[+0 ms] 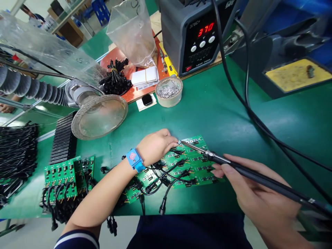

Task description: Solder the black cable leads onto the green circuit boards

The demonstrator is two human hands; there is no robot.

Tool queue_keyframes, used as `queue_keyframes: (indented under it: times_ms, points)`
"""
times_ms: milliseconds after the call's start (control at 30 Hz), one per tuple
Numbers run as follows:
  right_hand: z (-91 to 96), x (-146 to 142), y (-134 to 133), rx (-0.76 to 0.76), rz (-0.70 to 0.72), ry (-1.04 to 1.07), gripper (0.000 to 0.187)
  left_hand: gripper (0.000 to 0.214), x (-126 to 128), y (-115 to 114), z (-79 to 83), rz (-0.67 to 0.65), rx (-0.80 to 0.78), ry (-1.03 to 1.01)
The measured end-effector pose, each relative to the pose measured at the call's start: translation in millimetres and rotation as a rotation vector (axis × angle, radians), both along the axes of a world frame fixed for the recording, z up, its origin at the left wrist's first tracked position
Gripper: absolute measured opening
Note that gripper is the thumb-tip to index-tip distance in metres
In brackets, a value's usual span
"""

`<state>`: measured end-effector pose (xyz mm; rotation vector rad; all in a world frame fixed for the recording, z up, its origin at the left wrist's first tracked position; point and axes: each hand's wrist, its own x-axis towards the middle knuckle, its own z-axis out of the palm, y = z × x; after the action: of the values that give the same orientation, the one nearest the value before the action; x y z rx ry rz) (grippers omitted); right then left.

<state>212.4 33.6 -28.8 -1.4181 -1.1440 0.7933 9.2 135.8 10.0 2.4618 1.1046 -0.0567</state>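
At the far left lies a heap of black cables (18, 152), then a stack of green circuit boards (60, 174) with leads hanging down, beside black bars (63, 138). A round funnel (100, 117) stands over the table (145, 121). The left hand (158, 145), below a small dish (169, 102), has its fingers pinched narrow at the top edge of the wired circuit boards (192, 162) lying flat; I cannot tell what they grip. The soldering iron (241, 169) has its tip just beside those fingertips, and the right hand (264, 197) holds its handle like a pen, below a yellow sponge (287, 76)
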Motion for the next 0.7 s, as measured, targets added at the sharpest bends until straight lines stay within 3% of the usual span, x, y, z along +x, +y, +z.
queue_keyframes:
  times_ms: [167, 267, 367, 567, 700]
  points:
    - [1.2, -1, -1, 0.024, -0.054, 0.065, 0.023, 0.028, 0, -1, -0.7, 0.000, 0.019, 0.017]
    - [6.7, 2, 4, 0.019, -0.157, 0.126, 0.018, 0.028, 0, 0, -1.0, 0.006, 0.009, 0.025]
    - [14.5, 10, 18, 0.134, -0.285, 0.218, 0.015, 0.028, 0, 2, 0.0, -0.005, 0.010, 0.009]
    - [32.4, 66, 73, 0.334, -0.531, 0.265, 0.021, 0.026, -3, 3, 2.7, 0.017, -0.006, -0.048]
    - [40.9, 110, 117, 0.256, -0.518, 0.107, 0.024, 0.022, -4, 3, 3.6, 0.068, -0.043, -0.053]
